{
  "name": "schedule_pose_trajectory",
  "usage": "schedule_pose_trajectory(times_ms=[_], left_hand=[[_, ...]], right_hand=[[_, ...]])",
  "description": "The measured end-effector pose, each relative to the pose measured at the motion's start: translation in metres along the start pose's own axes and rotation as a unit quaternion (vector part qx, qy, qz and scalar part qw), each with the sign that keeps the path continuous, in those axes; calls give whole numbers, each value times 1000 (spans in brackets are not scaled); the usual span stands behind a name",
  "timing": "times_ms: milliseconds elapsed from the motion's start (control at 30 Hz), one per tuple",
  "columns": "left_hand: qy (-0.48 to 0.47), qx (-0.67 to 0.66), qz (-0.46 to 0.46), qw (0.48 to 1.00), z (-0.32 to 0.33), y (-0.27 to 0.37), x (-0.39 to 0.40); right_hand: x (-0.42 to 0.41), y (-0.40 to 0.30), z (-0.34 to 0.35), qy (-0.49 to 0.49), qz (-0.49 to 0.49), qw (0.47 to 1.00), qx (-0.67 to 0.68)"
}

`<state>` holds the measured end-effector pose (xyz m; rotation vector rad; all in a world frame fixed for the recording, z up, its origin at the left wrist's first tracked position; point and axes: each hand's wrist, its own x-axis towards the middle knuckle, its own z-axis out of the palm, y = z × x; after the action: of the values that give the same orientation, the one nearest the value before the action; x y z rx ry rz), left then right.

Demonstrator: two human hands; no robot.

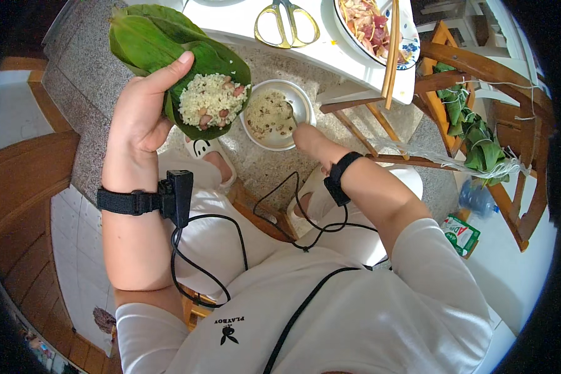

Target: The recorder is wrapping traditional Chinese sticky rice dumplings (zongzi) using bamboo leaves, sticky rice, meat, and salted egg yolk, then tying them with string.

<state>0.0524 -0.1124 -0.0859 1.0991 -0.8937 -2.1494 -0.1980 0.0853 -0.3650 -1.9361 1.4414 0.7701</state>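
My left hand [142, 110] grips broad green leaves [156, 35], its thumb pressed over their upper face. Pale grains mixed with reddish-brown beans or peanuts [212, 103] lie in the cupped near end of the leaves. Lower and to the right is a round metal bowl [303, 105], holding more of the grain mix [268, 114]. My right hand [310, 140] is at the bowl's right rim, closed around the handle of a spoon [290, 112] that dips into the bowl. The fingers of that hand are mostly hidden from above.
On the white table [229, 23] lie scissors with yellow-edged handles [287, 25]. A patterned bowl of raw meat pieces [367, 28] stands beside them, wooden chopsticks [392, 51] across its rim. Tied leaf bundles [481, 145] hang on a wooden chair [486, 61] with plastic string [430, 154]. Black cables [303, 245] cross my lap.
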Motion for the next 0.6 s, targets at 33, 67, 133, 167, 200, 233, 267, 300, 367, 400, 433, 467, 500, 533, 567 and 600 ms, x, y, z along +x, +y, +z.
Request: schedule_pose_trajectory(times_ms=[33,67,133,167,200,233,267,300,367,400,433,467,500,533,567,600], left_hand=[[-3,-1,-8,1000,2,1,2],[-1,-2,-16,1000,1,0,3],[21,1,-5,1000,-7,-4,0],[25,1,6,1000,-4,-5,1],[22,2,6,1000,-3,-5,2],[18,3,5,1000,-2,-5,3],[13,5,3,1000,-1,-5,4],[12,7,3,1000,1,-5,4],[22,20,4,1000,5,-4,2],[22,23,5,999,6,-2,0],[19,23,5,1000,8,-3,2],[20,24,4,1000,9,-3,2],[22,27,6,999,9,-2,-1],[24,27,5,999,11,-2,-4],[26,26,5,999,12,-2,-5],[17,35,-5,999,8,0,-9]], right_hand=[[5,6,28,28,33,998,37],[9,7,45,55,59,994,73],[-17,-39,-14,80,188,957,205],[-34,-50,-39,104,329,880,328],[-35,-48,-38,105,331,878,329],[-37,-45,-36,82,332,850,402],[-38,-42,-33,59,330,815,473],[-38,-39,-30,36,325,775,541],[-37,-31,-21,-11,309,680,665],[-33,-24,-9,-9,307,679,667],[-27,-12,12,-62,284,723,627],[-23,-6,24,-116,255,763,583],[-22,-8,19,-116,252,764,583],[-28,-11,9,-94,240,811,525],[-34,-14,-1,-71,228,854,463],[-42,-22,-21,-45,208,893,396]])
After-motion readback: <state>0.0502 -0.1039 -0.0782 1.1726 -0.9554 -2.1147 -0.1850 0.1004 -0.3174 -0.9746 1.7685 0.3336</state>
